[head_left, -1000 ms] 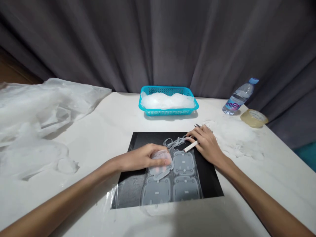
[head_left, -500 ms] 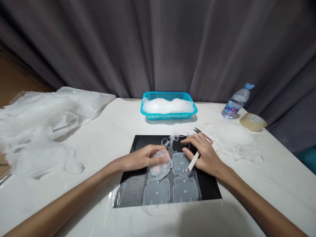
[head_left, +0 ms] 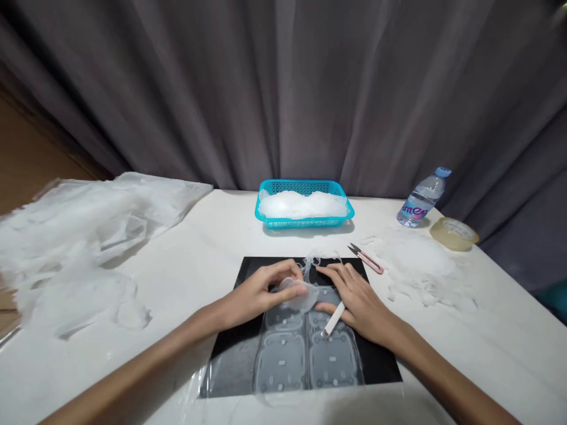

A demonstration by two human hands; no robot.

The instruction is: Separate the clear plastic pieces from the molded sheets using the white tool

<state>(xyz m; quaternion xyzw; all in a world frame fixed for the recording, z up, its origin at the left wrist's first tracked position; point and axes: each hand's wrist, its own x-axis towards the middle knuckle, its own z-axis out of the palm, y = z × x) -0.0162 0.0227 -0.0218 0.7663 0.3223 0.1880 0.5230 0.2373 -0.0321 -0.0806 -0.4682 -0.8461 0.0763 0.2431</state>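
A clear moulded plastic sheet (head_left: 305,354) with several pad-shaped cells lies on a black mat (head_left: 239,360) in front of me. My left hand (head_left: 259,292) pinches one translucent piece (head_left: 303,297) lifted at the sheet's upper left cell. My right hand (head_left: 354,301) rests on the sheet just right of that piece, its fingers curled round a thin white stick-like tool (head_left: 333,319) whose tip points down at the sheet. The two hands nearly touch. Thin trimmed strands (head_left: 316,260) curl at the mat's far edge.
A turquoise basket (head_left: 305,219) of white pieces stands behind the mat. Small snips (head_left: 367,258) lie to the right, beside a heap of white scraps (head_left: 420,265), a water bottle (head_left: 420,198) and a tape roll (head_left: 454,233). Crumpled clear plastic bags (head_left: 75,248) cover the table's left side.
My right hand has come away from the snips, moving left and nearer onto the sheet with the white tool. My left hand has raised the translucent piece a little. The view has tilted.
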